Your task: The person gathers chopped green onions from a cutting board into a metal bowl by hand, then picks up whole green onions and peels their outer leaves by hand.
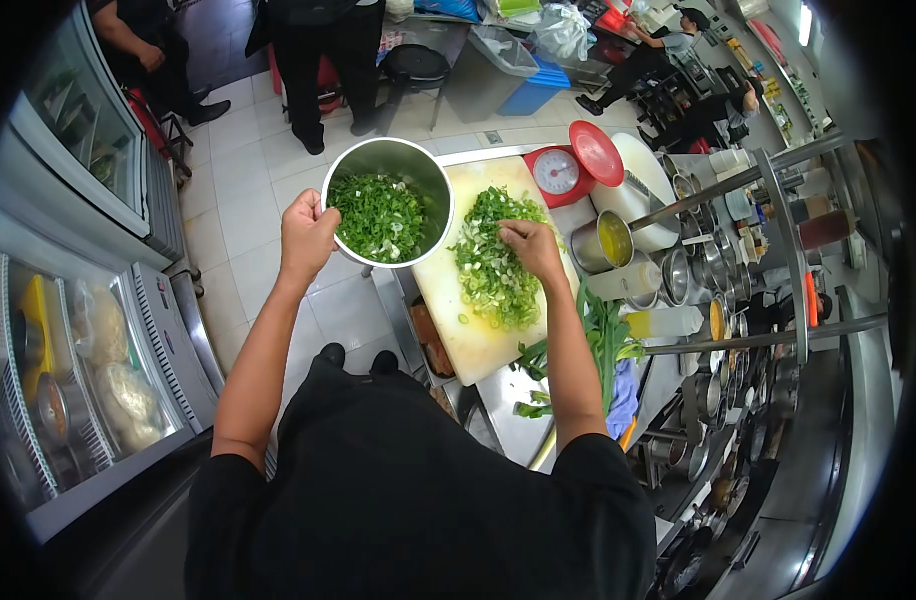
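A round metal pot (pixel 444 205) with chopped greens (pixel 378 215) inside is held at its left rim by my left hand (pixel 308 235). The pot is beside the cutting board (pixel 468 350), its right side close to the board's left edge. A pile of chopped green onions (pixel 498 275) lies on the board. My right hand (pixel 534 247) is at the right side of this pile, fingers bent together against the pieces; what they pinch, if anything, is too small to make out. Uncut green leaves (pixel 603 335) lie right of the board, partly behind my right forearm.
A red scale (pixel 558 172) stands beyond the board, with a metal pot of yellow liquid (pixel 613 240) to its right. Bottles (pixel 663 321) and metal shelf rails (pixel 748 341) are at the right. An open refrigerator (pixel 168 330) is at the left. Several people stand farther back.
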`<state>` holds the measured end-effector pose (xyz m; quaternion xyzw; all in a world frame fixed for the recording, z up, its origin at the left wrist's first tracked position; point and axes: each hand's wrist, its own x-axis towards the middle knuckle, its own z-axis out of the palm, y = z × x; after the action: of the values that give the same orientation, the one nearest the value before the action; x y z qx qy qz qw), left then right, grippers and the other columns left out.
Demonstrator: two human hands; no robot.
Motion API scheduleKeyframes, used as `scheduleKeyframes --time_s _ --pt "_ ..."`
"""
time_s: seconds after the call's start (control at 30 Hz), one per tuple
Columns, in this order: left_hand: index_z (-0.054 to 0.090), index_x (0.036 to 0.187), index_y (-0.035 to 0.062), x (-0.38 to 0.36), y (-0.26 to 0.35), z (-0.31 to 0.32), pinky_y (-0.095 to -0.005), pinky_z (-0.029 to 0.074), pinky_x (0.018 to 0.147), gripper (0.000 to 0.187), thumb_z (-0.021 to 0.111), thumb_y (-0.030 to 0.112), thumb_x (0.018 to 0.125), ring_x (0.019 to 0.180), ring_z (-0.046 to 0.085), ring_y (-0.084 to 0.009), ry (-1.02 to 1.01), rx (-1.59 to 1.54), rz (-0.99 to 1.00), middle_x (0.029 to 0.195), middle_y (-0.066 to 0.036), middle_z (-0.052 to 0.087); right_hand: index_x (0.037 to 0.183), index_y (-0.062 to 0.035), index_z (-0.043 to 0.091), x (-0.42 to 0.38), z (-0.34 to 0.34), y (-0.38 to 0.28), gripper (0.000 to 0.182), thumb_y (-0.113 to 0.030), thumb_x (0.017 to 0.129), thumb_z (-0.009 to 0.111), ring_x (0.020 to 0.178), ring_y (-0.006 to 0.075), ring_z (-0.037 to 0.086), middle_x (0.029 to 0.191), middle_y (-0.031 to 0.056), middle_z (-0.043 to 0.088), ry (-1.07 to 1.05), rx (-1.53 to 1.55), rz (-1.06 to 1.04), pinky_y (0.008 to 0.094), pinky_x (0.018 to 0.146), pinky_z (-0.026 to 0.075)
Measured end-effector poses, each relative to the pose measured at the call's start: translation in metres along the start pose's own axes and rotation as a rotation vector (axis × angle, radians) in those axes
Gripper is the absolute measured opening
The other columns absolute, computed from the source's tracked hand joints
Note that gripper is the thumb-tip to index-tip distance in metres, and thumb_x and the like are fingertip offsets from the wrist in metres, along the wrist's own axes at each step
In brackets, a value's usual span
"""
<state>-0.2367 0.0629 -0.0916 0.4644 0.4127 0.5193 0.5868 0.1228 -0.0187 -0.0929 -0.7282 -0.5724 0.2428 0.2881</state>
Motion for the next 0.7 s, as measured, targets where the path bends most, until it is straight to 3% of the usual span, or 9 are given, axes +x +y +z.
scheduleKeyframes --time_s 0.1,0.17,0.33,0.57,0.7 --pt "0.038 0.070 0.0083 0.004 -0.001 0.003 -0.0231 0.036 0.038 0.019 0.052 -0.001 0.079 0.045 0.042 -0.0048 -0.007 -0.007 0.016 0.061 0.001 0.047 0.114 0.0027 0.065 -0.001 -0.009 0.001 0.026 -0.006 0.089 0.062 0.079 0.0100 0.062 0.093 0.0107 0.072 -0.041 0.247 0.028 0.0267 0.073 0.049" --pt "0.039 0.070 0.0079 0.007 -0.002 0.009 -0.0232 0.036 0.038 0.018 0.052 -0.001 0.078 0.045 0.043 -0.0051 -0.029 -0.010 0.035 0.062 0.000 0.047 0.116 0.0049 0.062 -0.006 -0.016 -0.006 0.028 -0.004 0.090 0.060 0.080 0.0092 0.062 0.095 0.0086 0.071 -0.039 0.241 0.008 0.0239 0.073 0.049" --pt "0.039 0.067 0.0076 0.023 -0.009 0.040 -0.0248 0.036 0.039 0.019 0.054 -0.001 0.075 0.045 0.045 -0.0065 -0.062 -0.018 0.080 0.058 0.000 0.047 0.105 0.0033 0.065 -0.018 -0.029 -0.047 0.018 -0.008 0.090 0.063 0.081 0.0084 0.062 0.090 0.0047 0.069 0.104 0.475 0.026 0.0219 0.069 0.048" --pt "0.036 0.066 0.0086 0.033 -0.015 0.074 -0.0247 0.036 0.040 0.023 0.055 0.000 0.076 0.045 0.045 -0.0062 -0.157 0.045 0.097 0.056 0.001 0.044 0.100 0.0019 0.065 0.005 -0.019 -0.116 0.015 -0.006 0.087 0.063 0.075 0.0093 0.064 0.083 0.0026 0.065 -0.030 0.375 -0.205 0.0219 0.064 0.047" --pt "0.037 0.064 0.0070 0.031 -0.018 0.073 -0.0263 0.033 0.045 0.023 0.058 0.004 0.073 0.052 0.037 -0.0064 -0.164 0.073 0.114 0.056 0.003 0.040 0.098 0.0011 0.065 0.026 0.005 -0.121 0.015 -0.003 0.086 0.058 0.069 0.0090 0.063 0.079 0.0013 0.062 -0.106 0.319 -0.208 0.0212 0.060 0.046"
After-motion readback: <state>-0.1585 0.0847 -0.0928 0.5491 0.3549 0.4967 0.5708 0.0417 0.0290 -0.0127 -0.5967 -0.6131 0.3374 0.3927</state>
